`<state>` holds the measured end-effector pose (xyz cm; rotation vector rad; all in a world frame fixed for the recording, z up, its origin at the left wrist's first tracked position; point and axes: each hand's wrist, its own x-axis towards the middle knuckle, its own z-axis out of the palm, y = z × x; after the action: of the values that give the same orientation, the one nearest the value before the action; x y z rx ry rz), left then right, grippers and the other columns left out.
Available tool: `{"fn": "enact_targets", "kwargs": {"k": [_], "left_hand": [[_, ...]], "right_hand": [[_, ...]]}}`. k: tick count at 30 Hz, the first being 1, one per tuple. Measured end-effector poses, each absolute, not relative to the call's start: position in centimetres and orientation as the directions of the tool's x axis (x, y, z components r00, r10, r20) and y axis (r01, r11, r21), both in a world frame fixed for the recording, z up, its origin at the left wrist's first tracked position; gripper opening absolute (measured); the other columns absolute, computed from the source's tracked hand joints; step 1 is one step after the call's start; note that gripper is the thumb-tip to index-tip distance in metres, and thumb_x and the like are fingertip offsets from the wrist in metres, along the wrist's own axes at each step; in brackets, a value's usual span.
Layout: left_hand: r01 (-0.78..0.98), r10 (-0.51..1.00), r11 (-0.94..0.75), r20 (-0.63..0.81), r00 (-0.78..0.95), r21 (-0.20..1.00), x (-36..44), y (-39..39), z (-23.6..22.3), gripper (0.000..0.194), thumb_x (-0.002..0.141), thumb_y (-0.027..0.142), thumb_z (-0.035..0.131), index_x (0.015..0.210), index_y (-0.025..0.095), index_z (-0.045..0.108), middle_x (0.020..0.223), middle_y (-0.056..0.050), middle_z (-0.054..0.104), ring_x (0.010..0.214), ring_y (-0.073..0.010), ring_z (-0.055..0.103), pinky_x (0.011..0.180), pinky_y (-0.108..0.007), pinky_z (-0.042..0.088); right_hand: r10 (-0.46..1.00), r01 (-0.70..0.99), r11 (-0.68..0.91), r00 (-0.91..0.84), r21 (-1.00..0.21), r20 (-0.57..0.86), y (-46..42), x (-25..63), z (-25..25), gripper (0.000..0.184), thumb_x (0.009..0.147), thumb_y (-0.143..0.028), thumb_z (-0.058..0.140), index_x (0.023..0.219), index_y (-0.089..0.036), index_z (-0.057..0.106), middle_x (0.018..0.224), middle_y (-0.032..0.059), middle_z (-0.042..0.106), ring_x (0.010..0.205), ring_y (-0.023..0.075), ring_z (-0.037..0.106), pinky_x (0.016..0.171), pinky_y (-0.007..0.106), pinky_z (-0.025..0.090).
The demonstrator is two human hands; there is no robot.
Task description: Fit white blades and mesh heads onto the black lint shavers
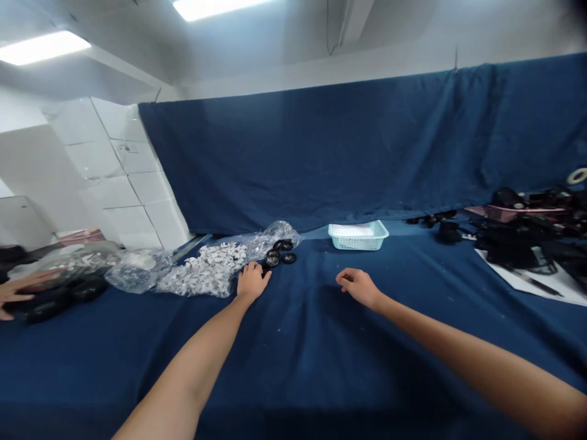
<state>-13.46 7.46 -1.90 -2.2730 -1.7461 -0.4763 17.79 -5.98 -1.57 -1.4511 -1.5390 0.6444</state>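
My left hand (pixel 251 282) lies palm down beside the right end of a heap of small white plastic pieces (pixel 211 269) on clear plastic. Its fingers are apart and the thumb points right, so it is open. Just beyond the fingertips sit several round black parts (pixel 272 258), one lying apart as a flat black ring (pixel 289 258). My right hand (pixel 361 287) hovers over the cloth with fingers curled in towards the thumb. Whatever it may hold is hidden. Behind it stands a light blue plastic basket (pixel 358 243) with something white inside.
Crumpled clear plastic bags (pixel 140 270) lie left. Another person's hand (pixel 27 290) rests by black items at the far left. On the right are a white paper (pixel 518 269) with a pen, a pink tray (pixel 504 212) and black items. A blue curtain (pixel 321 159) hangs behind.
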Motion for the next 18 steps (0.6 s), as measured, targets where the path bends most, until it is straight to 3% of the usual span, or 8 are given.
{"fn": "enact_targets", "kwargs": {"k": [8, 13, 18], "left_hand": [[0.959, 0.869, -0.280, 0.436, 0.234, 0.043, -13.6, 7.1, -1.4, 0.037, 0.090, 0.047, 0.044, 0.087, 0.015, 0.064, 0.126, -0.014, 0.053, 0.113, -0.0308, 0.050, 0.093, -0.043, 0.041], [0.969, 0.870, -0.243, 0.453, 0.195, 0.049, -13.6, 6.9, -1.5, 0.039, 0.091, 0.046, 0.040, 0.107, 0.016, 0.060, 0.131, -0.015, 0.051, 0.116, -0.0319, 0.049, 0.095, -0.047, 0.038], [0.988, 0.901, -0.149, 0.419, 0.113, 0.052, -13.7, 7.3, -1.9, 0.056, 0.089, 0.053, 0.040, 0.129, 0.015, 0.052, 0.142, -0.020, 0.044, 0.128, -0.0390, 0.040, 0.098, -0.058, 0.033]], "right_hand": [[0.948, 0.599, 0.227, 0.046, -0.768, 0.315, -7.4, 21.5, -0.9, 0.016, 0.075, -0.024, 0.054, 0.072, -0.018, 0.069, 0.066, -0.0002, 0.065, 0.062, 0.0154, 0.058, 0.062, 0.027, 0.043], [0.941, 0.584, 0.231, 0.068, -0.778, 0.331, -5.9, 24.0, -1.8, 0.020, 0.077, -0.030, 0.054, 0.072, -0.019, 0.068, 0.068, 0.0006, 0.065, 0.063, 0.0165, 0.058, 0.061, 0.027, 0.045], [0.922, 0.517, 0.167, 0.218, -0.839, 0.319, -4.5, 25.5, -3.6, 0.037, 0.085, -0.047, 0.046, 0.086, -0.016, 0.067, 0.064, 0.0023, 0.063, 0.055, 0.0167, 0.056, 0.051, 0.027, 0.044]]}}
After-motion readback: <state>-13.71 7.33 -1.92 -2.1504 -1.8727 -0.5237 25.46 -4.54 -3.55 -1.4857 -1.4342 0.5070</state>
